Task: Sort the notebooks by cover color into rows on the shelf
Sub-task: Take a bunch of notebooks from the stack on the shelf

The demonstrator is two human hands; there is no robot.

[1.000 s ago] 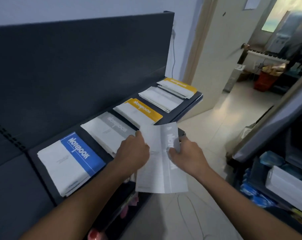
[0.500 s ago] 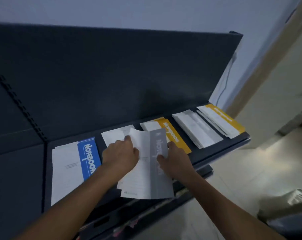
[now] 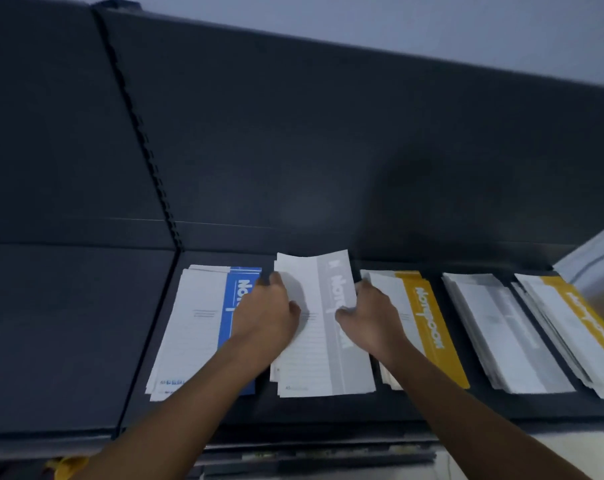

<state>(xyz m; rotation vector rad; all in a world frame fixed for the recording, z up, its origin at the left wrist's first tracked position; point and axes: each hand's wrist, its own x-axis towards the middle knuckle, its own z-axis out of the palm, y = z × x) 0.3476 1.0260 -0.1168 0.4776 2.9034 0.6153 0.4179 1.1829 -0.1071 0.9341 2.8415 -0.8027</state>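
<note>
A grey-and-white notebook (image 3: 323, 344) lies on top of the grey stack on the dark shelf (image 3: 328, 408). My left hand (image 3: 266, 315) grips its left edge and my right hand (image 3: 371, 315) grips its right edge. To the left lies a blue notebook stack (image 3: 203, 327). To the right sit a yellow stack (image 3: 428, 323), another grey stack (image 3: 504, 330) and a second yellow stack (image 3: 577, 323). The stacks form one row along the shelf.
The shelf's dark back panel (image 3: 293, 150) rises behind the stacks, with a slotted upright (image 3: 144, 143) at the left. A bare shelf section (image 3: 61, 327) lies left of the blue stack. A lower shelf edge (image 3: 311, 455) shows below.
Both hands carried the grey notebook from in front of the shelf onto the grey stack. The view swung left and closer to the shelf.
</note>
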